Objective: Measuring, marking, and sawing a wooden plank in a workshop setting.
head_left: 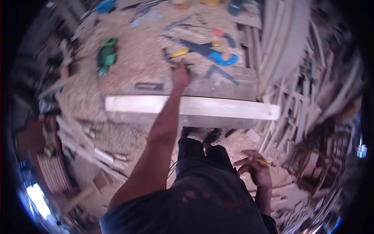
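Observation:
Stretched across a pale planed board (230, 108), my left hand (181, 77) is over the workbench, its fingers by a yellow-handled tool (180, 52) that looks like a hammer. Motion blur smears those fingers, so whether they grip anything is unclear. Low at my right side, my right hand (255, 169) holds a yellow pencil (264, 161) between its fingers. A handsaw with a blue handle (225, 59) lies beyond my left hand, touching or crossing the yellow-handled tool. Nearer sits a grey try square (222, 75). Left of my wrist rests a flat dark rectangular piece with a slot (149, 86).
A green power tool (106, 56) stands on the shavings-covered bench at left. An orange and dark object (219, 33) lies at the far right of the tools. Long planks (284, 43) lean at right. Offcuts (97, 154) litter the floor, beside a wooden chair frame (317, 167).

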Demonstrator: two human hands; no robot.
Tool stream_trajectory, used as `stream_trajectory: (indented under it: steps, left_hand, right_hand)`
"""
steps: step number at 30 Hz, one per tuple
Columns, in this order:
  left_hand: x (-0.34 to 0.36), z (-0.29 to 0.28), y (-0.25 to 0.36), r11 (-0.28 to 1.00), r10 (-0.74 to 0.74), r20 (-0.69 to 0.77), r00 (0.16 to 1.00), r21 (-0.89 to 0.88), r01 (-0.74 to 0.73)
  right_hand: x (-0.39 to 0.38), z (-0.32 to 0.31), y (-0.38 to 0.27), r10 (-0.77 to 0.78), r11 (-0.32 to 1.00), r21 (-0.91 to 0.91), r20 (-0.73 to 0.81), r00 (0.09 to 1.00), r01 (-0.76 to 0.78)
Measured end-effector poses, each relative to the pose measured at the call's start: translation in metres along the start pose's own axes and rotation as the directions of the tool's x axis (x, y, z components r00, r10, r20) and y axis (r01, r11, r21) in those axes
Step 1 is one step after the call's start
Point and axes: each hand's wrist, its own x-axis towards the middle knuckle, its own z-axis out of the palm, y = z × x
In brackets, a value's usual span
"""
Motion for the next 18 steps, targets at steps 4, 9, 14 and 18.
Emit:
stream_trajectory:
  steps: [4, 9, 14, 18]
  left_hand:
    - [-0.045, -0.115, 0.084, 0.509, -0.377, 0.483, 0.79, -0.605, 0.612]
    - [-0.126, -0.279, 0.179, -0.355, -0.182, 0.739, 0.649, -0.665, 0.657]
    - [-0.162, -0.33, 0.104, -0.511, 0.069, 0.843, 0.533, -0.429, 0.745]
    - [-0.196, -0.315, 0.034, -0.178, 0.033, 0.887, 0.461, -0.449, 0.876]
  right_hand:
    - [0.058, 0.006, 0.0, -0.366, 0.807, -0.473, 0.071, 0.928, 0.354]
    - [0.088, 0.089, -0.004, -0.698, 0.522, -0.499, 0.216, 0.683, 0.692]
    - [0.076, 0.154, 0.016, -0.379, 0.614, -0.481, 0.515, 0.768, 0.626]
    - [0.102, 0.174, 0.063, -0.334, 0.418, -0.673, 0.511, 0.792, 0.61]
